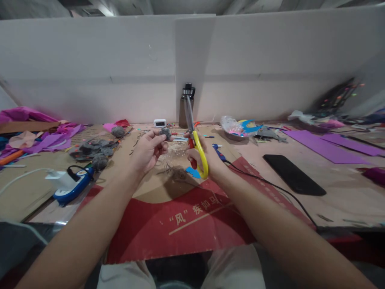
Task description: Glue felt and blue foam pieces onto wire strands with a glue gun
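My left hand [148, 150] is raised over the cardboard and pinches a small grey fuzzy ball [165, 133] between thumb and fingertips. My right hand [207, 158] grips yellow-handled scissors [197, 146], blades pointing up and away, closed or nearly so, just right of the ball. A clump of grey trimmings [177, 173] lies on the cardboard below both hands.
Red-printed cardboard [186, 224] covers the table in front of me. Several grey balls [96, 150] and a blue glue gun [72, 184] sit left. A black phone [293, 174], purple sheets [327, 146], a bottle [186, 105] and a tray of scraps [237, 127] lie beyond.
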Motion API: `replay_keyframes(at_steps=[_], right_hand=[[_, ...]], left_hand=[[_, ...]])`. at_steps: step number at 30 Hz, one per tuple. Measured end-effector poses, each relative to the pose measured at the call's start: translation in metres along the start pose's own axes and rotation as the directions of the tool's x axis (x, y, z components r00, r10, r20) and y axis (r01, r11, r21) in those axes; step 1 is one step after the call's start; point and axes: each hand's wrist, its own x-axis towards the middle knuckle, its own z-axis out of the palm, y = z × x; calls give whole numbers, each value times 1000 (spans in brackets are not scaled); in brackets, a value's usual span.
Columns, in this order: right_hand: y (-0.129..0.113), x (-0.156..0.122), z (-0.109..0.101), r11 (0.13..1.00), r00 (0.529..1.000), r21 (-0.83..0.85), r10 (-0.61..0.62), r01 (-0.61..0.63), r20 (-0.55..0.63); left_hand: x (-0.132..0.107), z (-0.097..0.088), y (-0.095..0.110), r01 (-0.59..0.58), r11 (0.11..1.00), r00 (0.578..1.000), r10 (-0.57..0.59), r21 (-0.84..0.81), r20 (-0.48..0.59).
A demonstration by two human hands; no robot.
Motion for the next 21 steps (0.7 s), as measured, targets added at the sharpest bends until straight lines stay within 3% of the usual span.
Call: replay_keyframes(at_steps=[3, 7, 13, 21], right_hand=[[-5, -5, 2, 990, 998, -135, -29, 36, 53], [-16, -10, 7, 955, 987, -280, -59, 100, 148], [-26, -15, 8, 945, 977, -319, 0, 70, 214], [-23, -17, 7, 920, 965, -364, -48, 144, 259]], left_hand=[[0, -1, 3, -36, 999, 999, 36, 5, -35], [2, -2, 7, -46, 999, 999, 46, -22, -3], [3, -3, 9, -43, 996, 999, 42, -79, -7], [5, -5, 11, -38, 997, 999, 37, -73, -14]])
